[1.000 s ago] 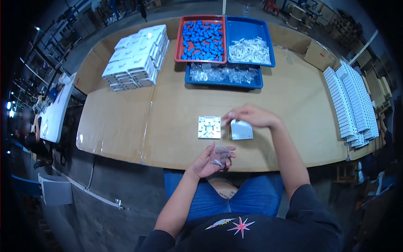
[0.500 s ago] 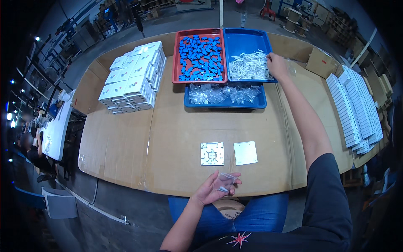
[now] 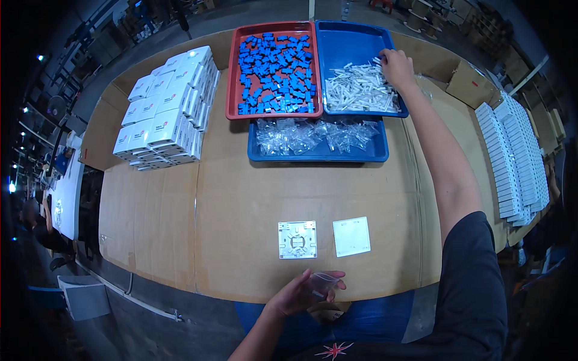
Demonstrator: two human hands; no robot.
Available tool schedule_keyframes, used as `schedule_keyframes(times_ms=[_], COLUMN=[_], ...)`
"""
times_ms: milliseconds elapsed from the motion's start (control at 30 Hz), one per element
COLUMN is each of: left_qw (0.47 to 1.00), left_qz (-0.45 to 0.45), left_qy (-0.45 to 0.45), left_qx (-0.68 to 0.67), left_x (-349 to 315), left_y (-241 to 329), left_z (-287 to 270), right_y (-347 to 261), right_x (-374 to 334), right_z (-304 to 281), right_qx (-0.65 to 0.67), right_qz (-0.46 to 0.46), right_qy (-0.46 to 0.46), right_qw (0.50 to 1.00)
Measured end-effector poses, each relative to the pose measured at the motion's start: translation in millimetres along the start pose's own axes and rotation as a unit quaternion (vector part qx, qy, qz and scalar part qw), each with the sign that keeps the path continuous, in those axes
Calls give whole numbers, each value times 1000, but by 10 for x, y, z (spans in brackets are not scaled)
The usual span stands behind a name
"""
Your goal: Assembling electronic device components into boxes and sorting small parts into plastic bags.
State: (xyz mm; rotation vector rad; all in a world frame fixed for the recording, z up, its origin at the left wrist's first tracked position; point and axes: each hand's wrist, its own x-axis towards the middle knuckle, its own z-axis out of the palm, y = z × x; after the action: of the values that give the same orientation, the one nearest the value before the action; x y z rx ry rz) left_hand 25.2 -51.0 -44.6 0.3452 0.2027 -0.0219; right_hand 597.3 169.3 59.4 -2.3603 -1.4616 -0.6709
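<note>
My left hand [image 3: 295,295] is half curled at the table's front edge around a small clear plastic bag [image 3: 324,283]. A small pale piece shows in or behind the bag's lower part. My right hand [image 3: 397,69] reaches to the right side of the blue tray [image 3: 349,42], which holds a heap of slim white pieces [image 3: 358,90]. Its fingertips are pinched together, with a slim white piece at them. Between me and the trays lie a square white panel with a round cut-out [image 3: 297,240] and a plain white square plate [image 3: 351,236].
A red tray [image 3: 231,90] of small blue clips stands left of the blue tray. In front, a lower blue tray [image 3: 319,157] holds clear bags [image 3: 295,137]. White boxes [image 3: 159,114] are stacked at left, white panels [image 3: 512,159] at right. Cardboard walls [image 3: 469,84] edge the table.
The whole view has shifted, with the trays appearing larger. My right hand has moved farther back along the tray's right side. My left hand has turned slightly, still holding the bag.
</note>
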Motion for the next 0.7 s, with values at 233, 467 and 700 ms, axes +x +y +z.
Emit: schedule_keyframes(times_ms=[233,467,700], left_qw=[1000,999,998], left_qz=[-3,42,58], left_qy=[18,11,-17], left_qx=[-9,-21,-36], left_x=[17,-5,0], left_y=[0,-149,-146], left_z=[37,-122,-125], right_y=[42,-518,-705], right_x=[30,-666,-1668], right_z=[-117,-1021,-1656], right_qx=[128,706,842], right_qz=[31,182,185], right_qy=[-5,-47,-69], right_qw=[991,683,503])
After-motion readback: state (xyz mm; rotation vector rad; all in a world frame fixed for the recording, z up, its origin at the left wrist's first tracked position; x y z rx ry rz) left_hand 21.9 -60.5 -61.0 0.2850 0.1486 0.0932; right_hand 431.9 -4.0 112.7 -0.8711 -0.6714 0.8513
